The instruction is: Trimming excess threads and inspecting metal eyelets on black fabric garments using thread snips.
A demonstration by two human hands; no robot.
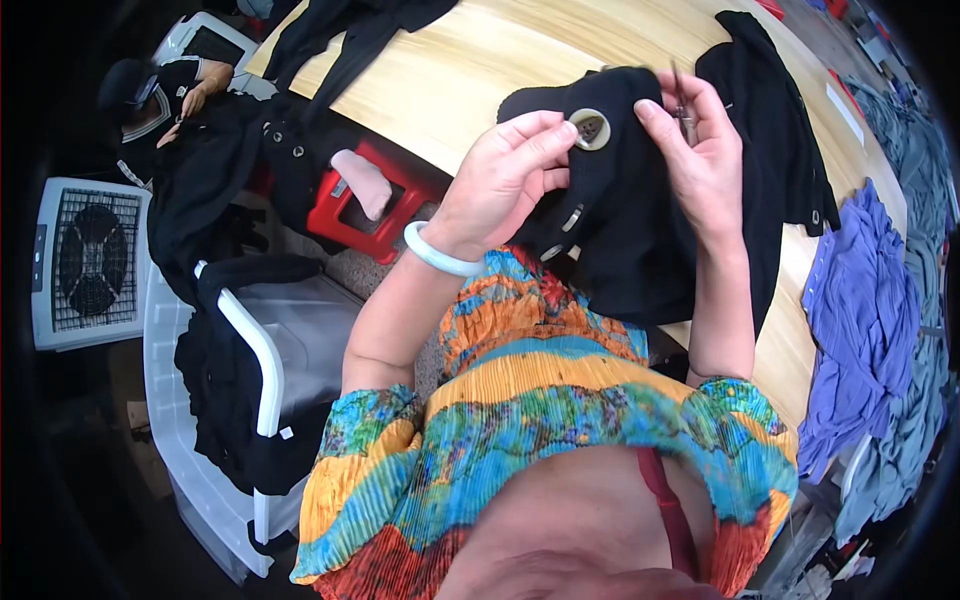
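A black knitted garment (625, 220) lies in front of me, partly on the table and hanging over its near edge. It carries a large round button (591, 130) with a dark centre and a pale rim. My left hand (515, 175), with a pale bangle at the wrist, pinches the button's left edge between thumb and fingers. More buttons (572, 218) show lower on the cloth. My right hand (702, 150) is closed around small dark metal thread snips (684, 108), its thumb close to the garment's upper edge.
Purple garments (862, 310) and grey-blue ones (905, 180) hang along the right side. More black clothing (335, 50) lies across the wooden table (470, 70). On the left are a red stool (375, 235), a translucent bin (170, 400), a fan unit (95, 262) and a seated person (165, 100).
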